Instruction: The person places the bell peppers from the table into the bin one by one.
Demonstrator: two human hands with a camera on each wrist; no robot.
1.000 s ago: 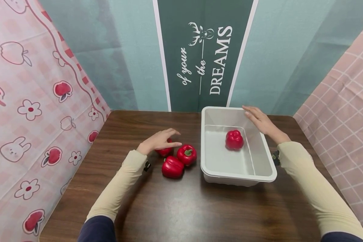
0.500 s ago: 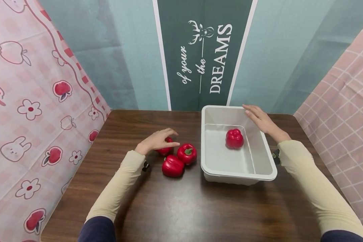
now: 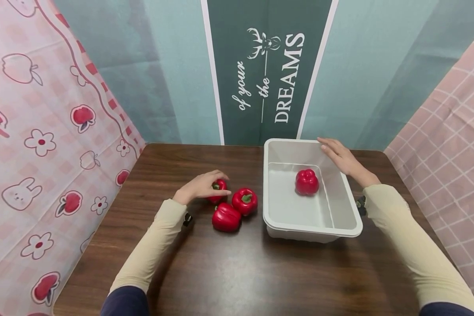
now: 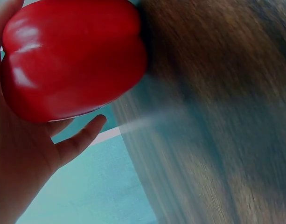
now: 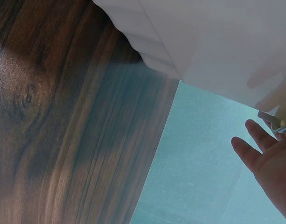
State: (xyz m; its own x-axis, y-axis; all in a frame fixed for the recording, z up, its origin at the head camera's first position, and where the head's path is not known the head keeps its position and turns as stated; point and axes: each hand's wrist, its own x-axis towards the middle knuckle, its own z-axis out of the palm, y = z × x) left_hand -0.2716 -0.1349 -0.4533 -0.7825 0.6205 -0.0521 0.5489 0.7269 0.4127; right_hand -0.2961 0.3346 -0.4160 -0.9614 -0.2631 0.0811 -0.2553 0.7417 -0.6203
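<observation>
My left hand (image 3: 201, 186) reaches over a red bell pepper (image 3: 220, 185), its thumb on the near side and its fingers on the far side. In the left wrist view this pepper (image 4: 77, 56) lies close to the palm, with the fingers loosely spread; firm contact is unclear. Two more bell peppers sit beside it: one with its green stem up (image 3: 245, 202), another on its side (image 3: 226, 217). My right hand (image 3: 345, 160) rests on the far right rim of a pale grey plastic tub (image 3: 292, 229), fingers fairly straight. Inside the tub is another bell pepper (image 3: 307, 182).
The tub stands on the right half of a dark wooden table (image 3: 229, 272). Behind the table's far edge hangs a teal cloth (image 3: 174, 87). Patterned pink cloths border the left (image 3: 35, 184) and right (image 3: 438, 123) sides.
My left hand has moved slightly left and come around the far-left pepper, which now shows between thumb and fingers. My right hand, the tub and the peppers have stayed put.
</observation>
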